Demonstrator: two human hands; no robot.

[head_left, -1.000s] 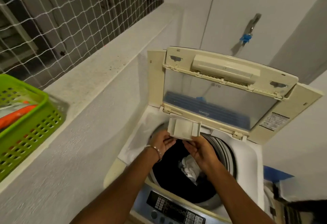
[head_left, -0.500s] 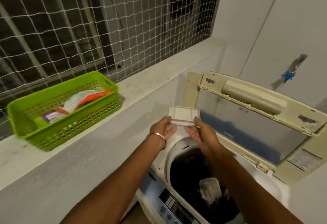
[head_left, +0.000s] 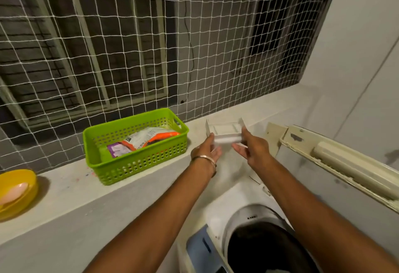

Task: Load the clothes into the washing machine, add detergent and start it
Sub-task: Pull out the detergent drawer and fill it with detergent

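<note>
Both hands hold a white plastic detergent tray (head_left: pixel 224 131) over the concrete ledge (head_left: pixel 71 183), right of the green basket. My left hand (head_left: pixel 207 150), with a bangle at the wrist, grips its left end; my right hand (head_left: pixel 251 149) grips its right end. The top-loading washing machine (head_left: pixel 241 218) stands at lower right with its lid (head_left: pixel 336 164) raised and its dark drum (head_left: pixel 265 249) open. A green basket (head_left: pixel 138 162) on the ledge contains an orange-and-white detergent pouch (head_left: pixel 149 137) and a purple sachet (head_left: pixel 117 149).
A yellow bowl (head_left: pixel 17 190) with a pink spoon sits at the ledge's left end. White safety netting (head_left: pixel 129 46) closes the opening behind the ledge. A white wall (head_left: pixel 356 56) rises on the right behind the machine.
Both hands have lifted the tray out of the machine and carried it up and left to the ledge. My view has swung left, so the basket and the bowl now show.
</note>
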